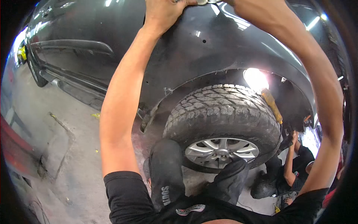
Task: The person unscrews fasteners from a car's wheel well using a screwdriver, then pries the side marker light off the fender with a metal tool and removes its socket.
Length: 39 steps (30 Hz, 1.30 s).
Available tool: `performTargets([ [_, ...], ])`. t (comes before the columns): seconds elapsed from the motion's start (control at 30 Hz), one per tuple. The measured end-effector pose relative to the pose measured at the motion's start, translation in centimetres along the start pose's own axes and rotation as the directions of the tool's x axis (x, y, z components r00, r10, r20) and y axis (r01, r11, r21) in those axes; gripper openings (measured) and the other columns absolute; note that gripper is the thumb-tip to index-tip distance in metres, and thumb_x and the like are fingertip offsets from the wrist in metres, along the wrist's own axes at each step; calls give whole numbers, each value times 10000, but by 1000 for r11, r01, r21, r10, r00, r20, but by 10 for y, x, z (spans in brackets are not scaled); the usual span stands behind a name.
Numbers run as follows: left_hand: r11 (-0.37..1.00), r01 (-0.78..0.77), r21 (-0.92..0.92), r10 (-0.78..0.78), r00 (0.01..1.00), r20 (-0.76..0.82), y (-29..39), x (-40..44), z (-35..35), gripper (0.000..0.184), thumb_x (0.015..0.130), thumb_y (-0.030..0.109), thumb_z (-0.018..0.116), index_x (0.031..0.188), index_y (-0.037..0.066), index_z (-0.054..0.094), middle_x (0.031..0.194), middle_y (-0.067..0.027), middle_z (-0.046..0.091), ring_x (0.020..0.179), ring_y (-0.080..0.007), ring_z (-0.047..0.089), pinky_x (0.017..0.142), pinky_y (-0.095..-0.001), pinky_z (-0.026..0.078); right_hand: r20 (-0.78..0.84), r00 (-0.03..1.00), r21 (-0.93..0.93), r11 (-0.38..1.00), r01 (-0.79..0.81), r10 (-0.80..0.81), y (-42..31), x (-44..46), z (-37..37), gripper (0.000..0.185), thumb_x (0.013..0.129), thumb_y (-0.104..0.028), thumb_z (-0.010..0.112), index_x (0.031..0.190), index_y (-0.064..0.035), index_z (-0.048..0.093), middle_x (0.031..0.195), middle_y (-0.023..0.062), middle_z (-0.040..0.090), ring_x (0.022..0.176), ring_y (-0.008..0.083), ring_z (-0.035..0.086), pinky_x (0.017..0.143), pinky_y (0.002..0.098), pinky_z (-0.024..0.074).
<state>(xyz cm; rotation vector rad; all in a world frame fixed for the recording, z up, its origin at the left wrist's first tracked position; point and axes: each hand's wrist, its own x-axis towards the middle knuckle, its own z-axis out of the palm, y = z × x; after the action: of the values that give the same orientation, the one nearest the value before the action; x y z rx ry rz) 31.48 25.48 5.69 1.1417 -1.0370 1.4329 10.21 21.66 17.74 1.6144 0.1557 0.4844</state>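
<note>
Concrete floor point(84, 149) lies at the far left, beyond the running board point(80, 96); the long dark strip point(70, 143) on it could catch a foot if someone stepped that way. Next, the left hand point(163, 15) is raised against the dark fender point(182, 56), its fingers bent but cropped by the upper edge, so whether they are clamped or loose I cannot tell. Between the two hands, high on the fender, a shiny metal piece point(203, 1) shows, mostly out of view; an uneven hold could let it slip and scratch the paint. Below, the bent knees sit before the tire point(223, 112) and alloy wheel point(222, 153), a low posture that might cost balance under so high a reach. The right hand point(238, 4) is cropped too, and its fingers cannot be judged. Farther right, a lit work lamp point(272, 106) seems lodged between tire and wheel arch; a knock could topple it. Last, a co-worker point(298, 175) crouches near the right forearm, where anything dropped might strike.
</note>
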Motion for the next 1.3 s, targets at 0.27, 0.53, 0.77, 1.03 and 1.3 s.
performTargets([
  [0.27, 999, -32, 6, 31, 995, 94, -3, 5, -3, 360, 787, 264, 832, 1126, 150, 791, 1216, -90, 627, 1198, -306, 541, 1043, -461, 391, -27, 971, 122, 964, -234, 239, -12, -21, -2, 169, 864, -125, 626, 752, -66, 738, 755, 128, 731, 681, 259, 723, 598, 399, 584],
  [0.53, 990, -144, 2, 142, 976, 167, -10, 16, -5, 371, 775, 223, 838, 1132, 135, 787, 1186, -103, 633, 1102, -314, 575, 974, -435, 458, -24, 985, 130, 977, -168, 172, -5, -13, 8, 161, 875, -135, 616, 773, -88, 732, 757, 128, 726, 688, 248, 721, 615, 395, 582],
  [0.77, 990, -139, 14, 136, 979, 150, -5, 13, -5, 343, 794, 179, 818, 1129, 116, 777, 1191, -104, 644, 1135, -326, 576, 981, -446, 454, 308, 877, 255, 857, -449, 368, -9, -7, -14, 153, 879, -141, 628, 775, -110, 735, 761, 134, 723, 676, 247, 714, 613, 387, 571],
  [1.03, 984, -173, 36, 164, 972, 167, 2, 16, -7, 354, 810, 174, 811, 1153, 104, 761, 1207, -101, 648, 1162, -329, 575, 1004, -452, 444, -132, 973, 179, 970, -163, 188, 9, -7, 12, 143, 837, -172, 665, 787, -78, 761, 766, 140, 738, 733, 281, 742, 660, 415, 586],
  [1.3, 990, -122, 68, 88, 923, 376, 17, 26, -21, 429, 838, 205, 796, 1240, 86, 706, 1289, -145, 595, 1250, -345, 509, 1040, -461, 412, -82, 976, 290, 942, -170, 201, 15, -22, 11, 146, 805, -167, 667, 748, -63, 752, 785, 152, 743, 780, 320, 750, 681, 437, 586],
])
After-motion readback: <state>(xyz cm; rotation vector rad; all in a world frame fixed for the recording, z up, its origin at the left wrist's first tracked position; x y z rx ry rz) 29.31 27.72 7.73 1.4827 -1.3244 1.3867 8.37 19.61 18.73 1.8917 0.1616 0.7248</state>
